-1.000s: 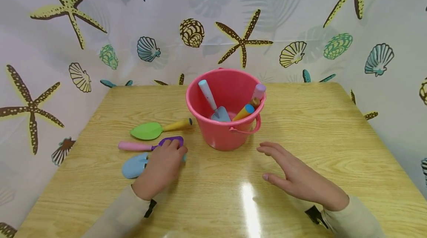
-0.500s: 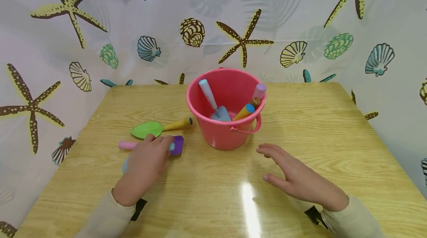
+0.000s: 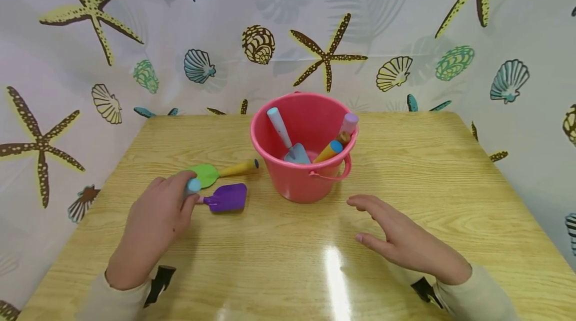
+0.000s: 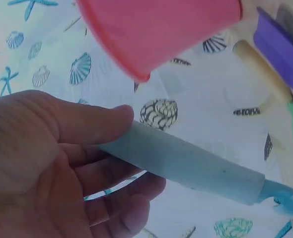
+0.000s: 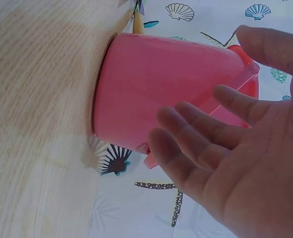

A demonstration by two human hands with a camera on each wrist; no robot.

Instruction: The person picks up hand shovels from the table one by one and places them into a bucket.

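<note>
My left hand point(image 3: 155, 221) grips a light blue toy shovel by its handle point(image 4: 186, 158), thumb over one side and fingers beneath. In the head view the handle's rounded end pokes out past the fingertips, and the hand hides the blade. Just beside it lies a purple toy shovel point(image 3: 228, 198), its pink handle mostly covered by the hand. Behind that is a green toy trowel point(image 3: 208, 175) with a yellow handle. My right hand point(image 3: 396, 236), fingers extended and holding nothing, is in front of the pink bucket point(image 3: 297, 181), to its right.
Inside the bucket, a blue shovel point(image 3: 280, 128) leans on the left wall. An orange handle with a blue end point(image 3: 330, 151) and a lilac-tipped handle point(image 3: 349, 122) rest on the right. A cloth with starfish and shells point(image 3: 279, 11) hangs behind the wooden table point(image 3: 405, 156).
The left hand has moved left and taken the light blue shovel along from its place in front of the purple one. The right hand and bucket have stayed put.
</note>
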